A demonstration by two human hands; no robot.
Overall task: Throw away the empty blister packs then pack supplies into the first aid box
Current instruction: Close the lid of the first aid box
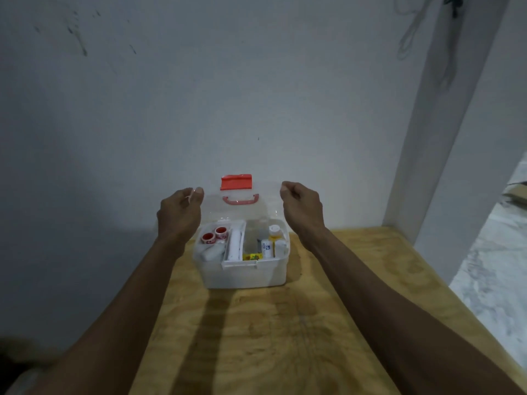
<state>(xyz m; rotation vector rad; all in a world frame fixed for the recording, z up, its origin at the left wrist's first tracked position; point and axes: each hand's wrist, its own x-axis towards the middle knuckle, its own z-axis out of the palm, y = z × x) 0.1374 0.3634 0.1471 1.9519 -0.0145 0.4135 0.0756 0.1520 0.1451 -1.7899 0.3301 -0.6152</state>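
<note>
A: Holding the clear lid (241, 206) by its two upper corners, the person has the left hand (179, 213) at the left corner and the right hand (302, 209) at the right. Both sets of fingers are curled shut, pinched on the lid's edge, thumb against forefinger.

B: Where is the box (242, 252) itself?

A: On the wooden table (256, 337), near its far edge and just short of the wall (228, 95). The lid stands upright, hinged at the back, with its red latch (236, 182) uppermost and the red handle (241, 199) just under it.

B: And the box's long axis?

A: It runs left to right across the view, front wall facing the person. Inside, two red tape rolls (214, 235) sit at the left, a white roll (235, 243) lies front to back in the middle tray, and small bottles (274, 240) stand upright at the right.

B: How should the lid handle?

A: It looks like thin, stiff plastic, light and probably a little slick, so a corner pinch on both sides seems right; pressing at one corner only might twist it. The packed box should be light too, best lifted by the handle once latched.

B: Any blister packs?

A: None show on the table, so closing seems to be what is left.
</note>
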